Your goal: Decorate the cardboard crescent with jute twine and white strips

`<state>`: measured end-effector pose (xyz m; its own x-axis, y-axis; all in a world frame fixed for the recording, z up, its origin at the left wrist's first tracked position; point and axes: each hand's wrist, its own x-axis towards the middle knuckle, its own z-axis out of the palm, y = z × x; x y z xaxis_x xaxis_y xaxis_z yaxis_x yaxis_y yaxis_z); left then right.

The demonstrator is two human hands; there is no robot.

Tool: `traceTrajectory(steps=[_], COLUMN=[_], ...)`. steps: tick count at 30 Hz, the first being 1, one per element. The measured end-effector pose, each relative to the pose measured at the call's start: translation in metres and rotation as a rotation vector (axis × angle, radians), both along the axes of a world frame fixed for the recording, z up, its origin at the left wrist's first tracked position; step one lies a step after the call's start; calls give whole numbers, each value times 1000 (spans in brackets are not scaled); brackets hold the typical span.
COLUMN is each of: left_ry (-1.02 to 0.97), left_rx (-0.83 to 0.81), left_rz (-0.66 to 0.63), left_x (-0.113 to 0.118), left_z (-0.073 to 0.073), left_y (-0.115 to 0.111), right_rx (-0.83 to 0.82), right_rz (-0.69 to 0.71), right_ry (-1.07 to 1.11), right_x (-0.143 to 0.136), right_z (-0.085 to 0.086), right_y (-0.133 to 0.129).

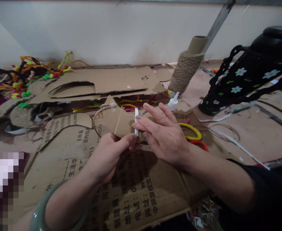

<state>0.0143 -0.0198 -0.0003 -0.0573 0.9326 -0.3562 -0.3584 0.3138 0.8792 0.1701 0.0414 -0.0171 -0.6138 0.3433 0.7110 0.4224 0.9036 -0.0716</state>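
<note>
My left hand (pixel 114 147) pinches the lower edge of a small cut cardboard piece (pixel 118 120) between thumb and fingers. Along the right edge of that piece stands a narrow white strip (pixel 136 122), its lower end by my left thumb. My right hand (pixel 163 134) has its fingers stretched out, and their tips touch the white strip from the right. A length of twine (pixel 98 114) curves over the piece's upper left side. Partly behind my right hand lie scissors with yellow and red handles (pixel 193 132); their blades are mostly hidden. A white nozzle bottle (pixel 173 103) is just beyond that hand.
A printed cardboard sheet (pixel 83 170) lies under my hands. Behind it are a cut cardboard box (pixel 116 78) and colourful fuzzy stems (pixel 30 70). A twine cone (pixel 187 70) and a black flowered bottle (pixel 242 73) stand to the right, near loose white strips (pixel 242 146).
</note>
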Motion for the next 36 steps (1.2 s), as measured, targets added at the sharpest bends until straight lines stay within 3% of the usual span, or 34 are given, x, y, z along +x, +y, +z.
traceTrajectory(steps=[15,21,36], left_ry=[81,229,269], left_rx=[80,142,191], left_rz=[5,-15,24], left_x=[1,-2,-4], left_z=[-2,-7,-9], left_y=[0,-3,-3], right_rx=[-92,-113,39], right_rz=[59,19,1], right_ry=[160,62,-59], right_x=[2,-1,0], right_z=[8,7,10], right_y=[2,-1,-10])
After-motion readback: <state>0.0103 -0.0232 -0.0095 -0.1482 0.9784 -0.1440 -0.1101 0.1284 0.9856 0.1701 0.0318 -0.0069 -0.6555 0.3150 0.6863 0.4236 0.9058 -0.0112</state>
